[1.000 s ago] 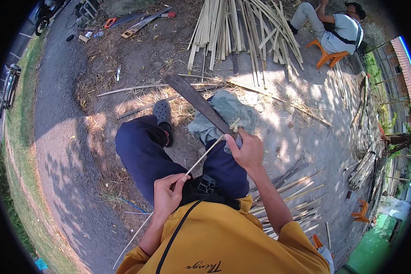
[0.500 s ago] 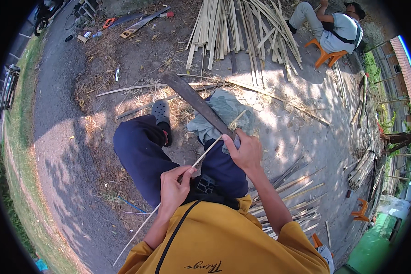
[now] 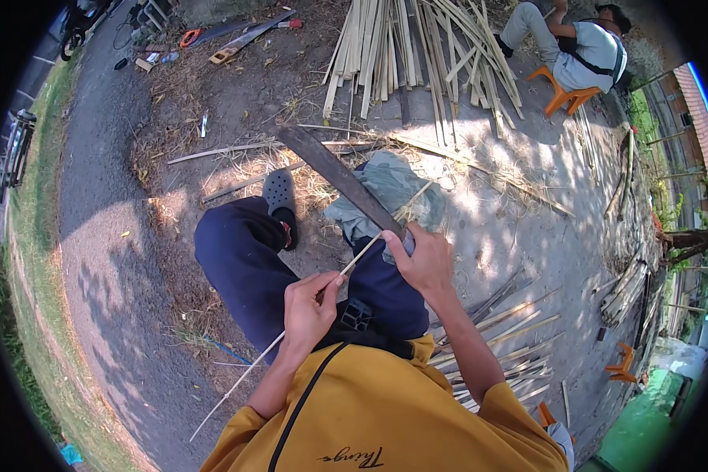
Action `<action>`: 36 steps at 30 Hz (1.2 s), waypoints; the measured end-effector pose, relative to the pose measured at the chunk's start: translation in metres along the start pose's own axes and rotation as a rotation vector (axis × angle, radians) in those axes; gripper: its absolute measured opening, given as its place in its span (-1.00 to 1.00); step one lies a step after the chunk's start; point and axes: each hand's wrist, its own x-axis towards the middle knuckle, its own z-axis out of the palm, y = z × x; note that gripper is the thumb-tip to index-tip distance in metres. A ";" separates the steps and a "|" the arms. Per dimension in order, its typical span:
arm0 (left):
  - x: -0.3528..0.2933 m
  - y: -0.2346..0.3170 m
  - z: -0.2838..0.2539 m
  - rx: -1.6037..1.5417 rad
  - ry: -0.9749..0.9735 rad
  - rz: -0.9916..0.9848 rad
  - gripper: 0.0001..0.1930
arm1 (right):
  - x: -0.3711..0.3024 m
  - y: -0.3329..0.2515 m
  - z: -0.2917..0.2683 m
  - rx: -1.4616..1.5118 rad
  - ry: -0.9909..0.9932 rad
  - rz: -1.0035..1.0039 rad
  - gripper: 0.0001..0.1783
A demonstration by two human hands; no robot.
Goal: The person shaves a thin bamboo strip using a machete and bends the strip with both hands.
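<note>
My left hand (image 3: 311, 305) pinches a thin pale bamboo strip (image 3: 238, 385) between thumb and fingers, above my lap. The strip runs slantwise from beside my left forearm up to the machete, and its far end shows beyond the blade. My right hand (image 3: 426, 261) is wrapped round the handle of a long dark machete (image 3: 330, 171), with the thumb pressed along the strip by the blade's base. The blade points up and left, over a grey-green cloth (image 3: 405, 182) draped on my right knee. Most of the handle is hidden by my fingers.
Many split strips (image 3: 377, 63) lie piled ahead, and more strips (image 3: 519, 362) lie by my right side. Hand saws (image 3: 248, 41) rest at the far left. A person (image 3: 586, 59) sits on an orange stool (image 3: 562, 96) at the far right. Shavings litter the ground.
My left hand has moved a little up and right, toward the blade. The strip's far end now reaches further past the machete. My right hand and the machete have barely moved.
</note>
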 end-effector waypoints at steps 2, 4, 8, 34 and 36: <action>-0.001 0.000 0.003 0.006 -0.003 0.008 -0.90 | 0.001 0.003 0.001 -0.030 -0.025 0.008 -0.35; -0.018 -0.010 -0.013 -0.019 0.009 0.011 -0.89 | 0.001 0.012 0.002 -0.017 0.028 0.003 -0.35; -0.049 -0.010 -0.039 -0.004 -0.034 -0.165 -0.88 | 0.006 0.008 -0.005 -0.011 0.037 -0.001 -0.36; -0.054 0.008 -0.135 0.104 -0.027 -0.266 -0.82 | -0.010 0.048 -0.019 0.366 0.037 0.094 -0.37; -0.039 0.016 -0.131 0.087 -0.019 -0.207 -0.82 | -0.013 0.061 -0.023 0.629 0.079 0.223 -0.39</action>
